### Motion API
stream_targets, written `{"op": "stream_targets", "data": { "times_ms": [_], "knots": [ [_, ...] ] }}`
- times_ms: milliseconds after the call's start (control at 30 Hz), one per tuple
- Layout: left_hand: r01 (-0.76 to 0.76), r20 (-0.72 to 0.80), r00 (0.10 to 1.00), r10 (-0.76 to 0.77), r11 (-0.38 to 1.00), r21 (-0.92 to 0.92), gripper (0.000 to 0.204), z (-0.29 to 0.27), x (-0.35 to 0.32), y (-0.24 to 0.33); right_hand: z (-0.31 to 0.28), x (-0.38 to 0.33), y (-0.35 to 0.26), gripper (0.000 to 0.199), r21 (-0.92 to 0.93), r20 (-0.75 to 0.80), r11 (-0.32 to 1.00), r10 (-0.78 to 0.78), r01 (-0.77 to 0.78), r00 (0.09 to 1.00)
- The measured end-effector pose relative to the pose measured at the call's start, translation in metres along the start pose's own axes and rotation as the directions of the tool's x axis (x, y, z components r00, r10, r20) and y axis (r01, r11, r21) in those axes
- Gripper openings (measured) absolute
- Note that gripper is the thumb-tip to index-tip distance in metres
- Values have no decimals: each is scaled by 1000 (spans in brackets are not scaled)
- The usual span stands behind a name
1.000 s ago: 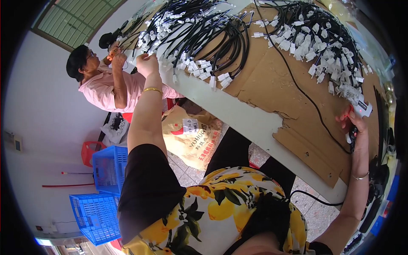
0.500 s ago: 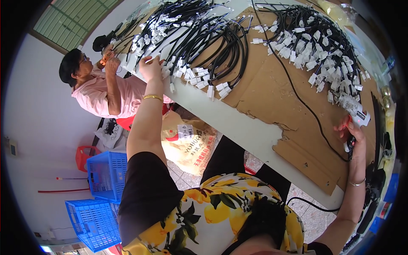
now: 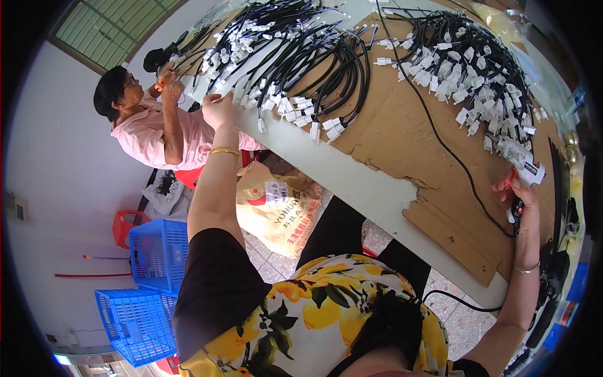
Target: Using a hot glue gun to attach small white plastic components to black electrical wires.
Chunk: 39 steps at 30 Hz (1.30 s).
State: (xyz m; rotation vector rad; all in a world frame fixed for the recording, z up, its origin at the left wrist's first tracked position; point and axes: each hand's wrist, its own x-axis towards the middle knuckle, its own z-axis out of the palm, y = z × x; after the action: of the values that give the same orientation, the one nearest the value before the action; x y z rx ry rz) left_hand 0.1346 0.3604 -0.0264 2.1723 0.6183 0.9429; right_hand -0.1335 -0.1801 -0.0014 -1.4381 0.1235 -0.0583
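My left hand (image 3: 220, 112) reaches to the table's left edge, beside the white connectors of a bundle of black cables (image 3: 336, 78). Its fingers are half curled, with a gap at the thumb, and I see nothing held in them. On the right, my right hand (image 3: 518, 191) is closed round a white gun-shaped tool (image 3: 532, 171) with a red trigger and a dark handle. A black cord (image 3: 449, 147) runs across the cardboard to this handle. Just beyond the tool lies a heap of black cables with white connectors (image 3: 471, 75).
Torn cardboard (image 3: 383, 125) covers much of the white tabletop (image 3: 301, 157). A co-worker in a pink shirt (image 3: 154, 141) sits at the far left, hands raised over cables. A printed paper sack (image 3: 276, 210) stands beneath the near edge. Blue crates (image 3: 135, 327) stand at the left.
My left hand has shifted slightly down and to the left, along the table's edge. The right hand keeps its hold on the tool. The whole view has shifted a little.
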Motion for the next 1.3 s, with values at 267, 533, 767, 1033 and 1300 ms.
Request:
{"op": "stream_targets", "data": {
  "times_ms": [267,533,767,1033,1300],
  "knots": [
    [-246,26,969,245,961,126,26,-3,-11,-11,5,-1,-3,30,-25,-1,1000,-17,17,1000],
    [-303,40,953,301,942,146,23,-1,-10,-14,7,-3,-2,31,-10,-10,1000,-19,19,1000],
    [-326,61,945,322,940,101,29,1,-10,-18,3,-3,-2,30,8,7,1000,-9,9,1000],
    [-423,-172,897,408,904,-62,23,-9,-1,-22,7,-4,-2,29,4,1,1000,-6,6,1000],
    [-325,-68,937,343,783,-530,25,-20,-55,34,-8,-9,-6,27,-29,-69,993,113,-115,991]
  ]
}}
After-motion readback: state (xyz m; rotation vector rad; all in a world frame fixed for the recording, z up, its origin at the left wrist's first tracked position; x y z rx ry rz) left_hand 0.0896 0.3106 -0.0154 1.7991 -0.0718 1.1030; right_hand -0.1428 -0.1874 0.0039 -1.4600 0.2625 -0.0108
